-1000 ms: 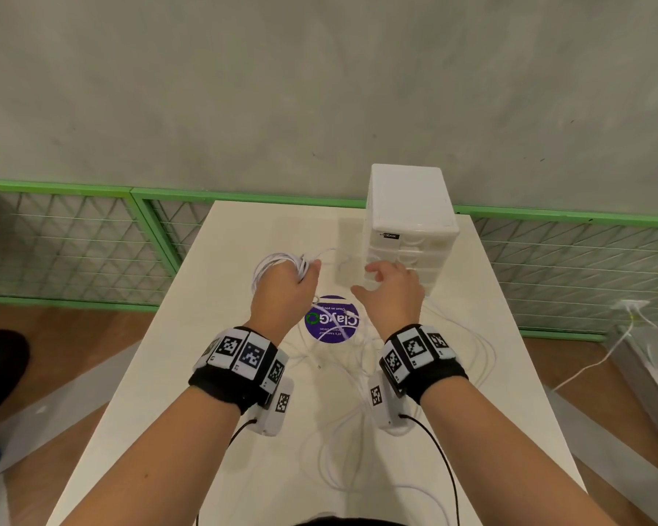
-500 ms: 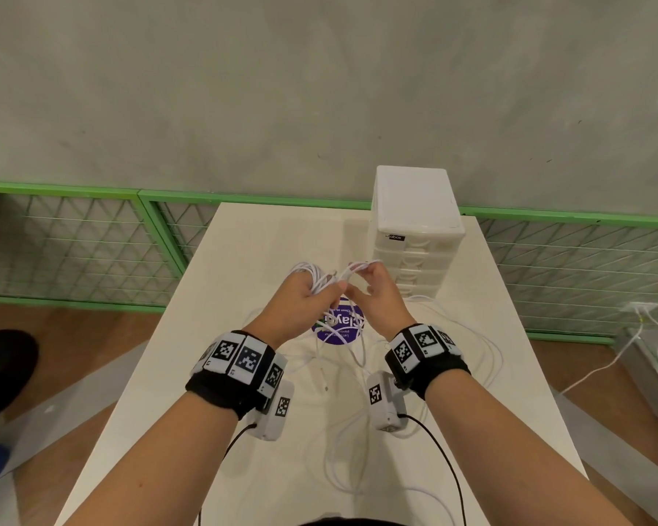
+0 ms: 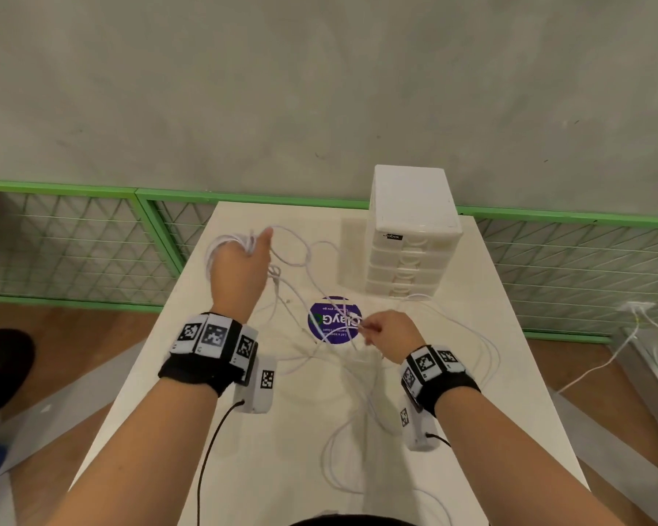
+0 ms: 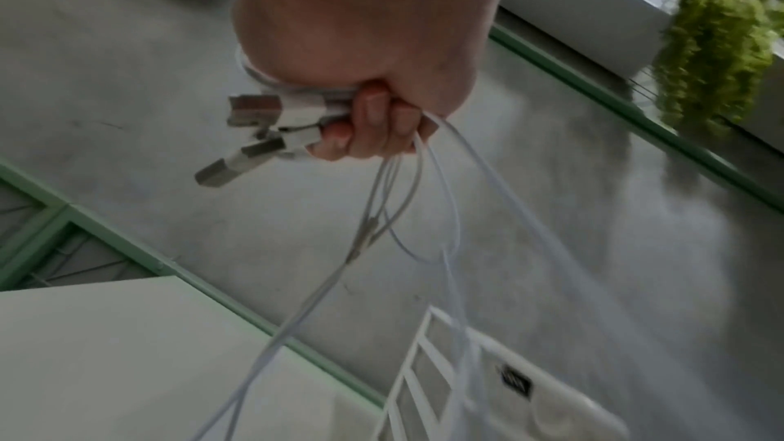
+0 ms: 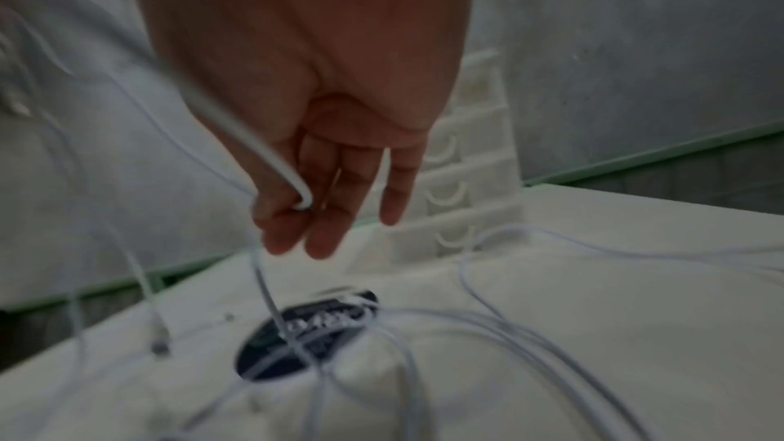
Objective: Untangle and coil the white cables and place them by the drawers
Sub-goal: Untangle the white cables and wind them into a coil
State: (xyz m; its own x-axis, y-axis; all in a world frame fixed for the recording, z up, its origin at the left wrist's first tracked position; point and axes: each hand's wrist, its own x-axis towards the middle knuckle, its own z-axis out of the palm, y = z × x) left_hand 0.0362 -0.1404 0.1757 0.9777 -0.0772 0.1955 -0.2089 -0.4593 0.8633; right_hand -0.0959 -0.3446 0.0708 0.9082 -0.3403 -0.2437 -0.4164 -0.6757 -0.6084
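Thin white cables (image 3: 361,377) lie tangled over the middle and near part of the white table (image 3: 221,442). My left hand (image 3: 240,267) is raised at the far left of the table, fingers curled round a bundle of cable loops (image 3: 221,244). In the left wrist view the fingers (image 4: 369,126) grip several strands, and USB plugs (image 4: 254,116) stick out. My right hand (image 3: 388,330) hovers over the table's middle and pinches one cable (image 5: 275,160) between thumb and fingers. The white drawer unit (image 3: 411,229) stands at the far right.
A round purple sticker (image 3: 333,318) lies under the cables at the table's middle. A green-framed wire fence (image 3: 73,241) runs behind the table below a grey wall. Another white cable (image 3: 604,362) trails on the wooden floor at right.
My hands have parted: the left one rose up and left with the cable bundle, and the right one pulled back toward me, drawing a strand out over the sticker.
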